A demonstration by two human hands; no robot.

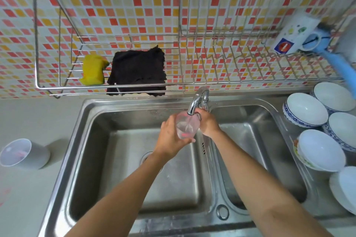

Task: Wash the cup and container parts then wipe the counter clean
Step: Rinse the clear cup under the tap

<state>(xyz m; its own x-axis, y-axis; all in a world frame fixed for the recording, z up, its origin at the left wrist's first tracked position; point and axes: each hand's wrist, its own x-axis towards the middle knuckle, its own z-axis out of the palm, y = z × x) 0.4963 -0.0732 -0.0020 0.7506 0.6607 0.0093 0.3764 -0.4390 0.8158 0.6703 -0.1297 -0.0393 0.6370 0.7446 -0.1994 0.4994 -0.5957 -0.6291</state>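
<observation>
My left hand [170, 136] grips a clear, pinkish cup [187, 126] under the steel faucet [195, 102], over the left sink basin [125, 159]. Water runs from the spout into the cup. My right hand [208, 123] is beside the cup at the faucet's base; its fingers curl there, and what they hold is hidden. A grey container part [25, 153] lies on its side on the counter [28, 188] at the left. A yellow sponge [92, 70] and a black cloth [137, 70] lie on the wire wall rack [57, 86].
Several white bowls with blue rims [305, 110] are stacked on the drainboard at the right. A white mug [294, 33] and a blue-handled tool [339, 63] sit on the right wire dish rack. The right basin [260, 140] lies under my right forearm.
</observation>
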